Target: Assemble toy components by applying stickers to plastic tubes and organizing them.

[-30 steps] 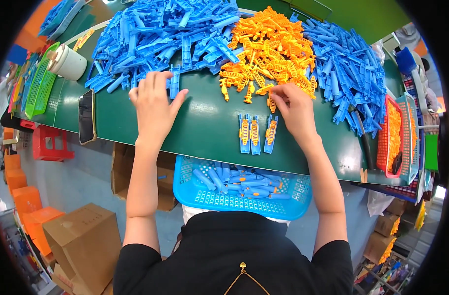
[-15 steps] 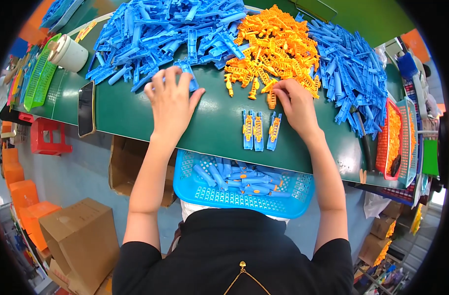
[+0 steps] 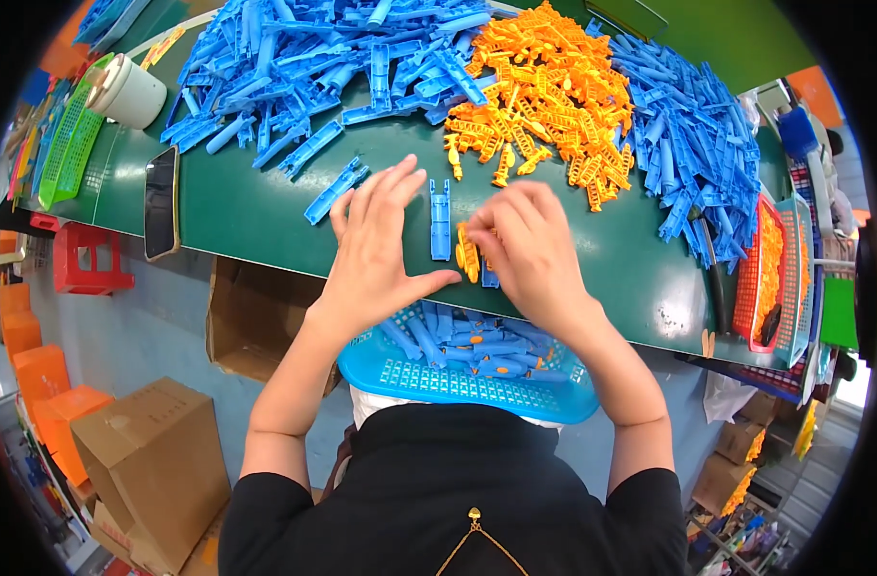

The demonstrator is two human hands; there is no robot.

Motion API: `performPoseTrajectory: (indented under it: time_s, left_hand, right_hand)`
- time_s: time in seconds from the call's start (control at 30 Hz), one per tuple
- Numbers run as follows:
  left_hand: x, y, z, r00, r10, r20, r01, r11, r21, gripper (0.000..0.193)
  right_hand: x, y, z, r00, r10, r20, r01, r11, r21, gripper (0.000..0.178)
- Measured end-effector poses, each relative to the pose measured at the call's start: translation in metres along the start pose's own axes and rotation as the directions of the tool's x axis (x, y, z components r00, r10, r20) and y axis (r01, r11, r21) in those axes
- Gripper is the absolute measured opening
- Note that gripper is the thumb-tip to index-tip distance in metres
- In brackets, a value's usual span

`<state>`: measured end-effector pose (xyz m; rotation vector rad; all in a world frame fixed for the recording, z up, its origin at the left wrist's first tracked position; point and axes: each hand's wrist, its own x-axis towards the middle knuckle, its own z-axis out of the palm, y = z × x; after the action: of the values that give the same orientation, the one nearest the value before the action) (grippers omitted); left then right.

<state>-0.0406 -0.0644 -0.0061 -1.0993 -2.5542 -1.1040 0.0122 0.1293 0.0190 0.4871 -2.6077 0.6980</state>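
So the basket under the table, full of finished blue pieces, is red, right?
Not quite: the head view shows the basket under the table edge is light blue, not red. It does hold blue pieces, some with orange bits.

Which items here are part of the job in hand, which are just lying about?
In use: left hand; right hand; blue piece between them; orange piece at the right fingers; blue pile; orange pile; blue basket of joined pieces.

Lying about: phone; white cup; green basket; cardboard box.
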Motion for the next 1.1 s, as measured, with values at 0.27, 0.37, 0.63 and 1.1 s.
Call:
performPoseTrajectory:
  time_s: [0.27,0.37,0.63,1.1]
  left_hand:
    - [0.007,-0.009,0.007,0.995,-0.028,0.096,0.018,0.994,0.107,0.092]
    - [0.007,-0.010,0.008,0.997,-0.026,0.077,0.018,0.995,0.095,0.091]
    - [0.007,-0.008,0.007,0.997,-0.031,0.071,0.025,0.996,0.082,0.091]
    - [0.000,-0.048,-0.036,0.988,-0.103,-0.111,0.132,0.947,0.294,0.041]
  right_hand:
    - [0.026,0.013,0.027,0.998,-0.057,-0.014,0.054,0.987,-0.152,0.013]
    - [0.028,0.015,0.030,0.997,-0.078,0.007,0.077,0.967,-0.244,0.014]
    - [0.034,0.021,0.028,0.988,-0.140,0.060,0.151,0.951,-0.269,0.015]
    - [0.013,0.024,-0.023,0.968,0.200,0.149,-0.203,0.979,0.005,0.021]
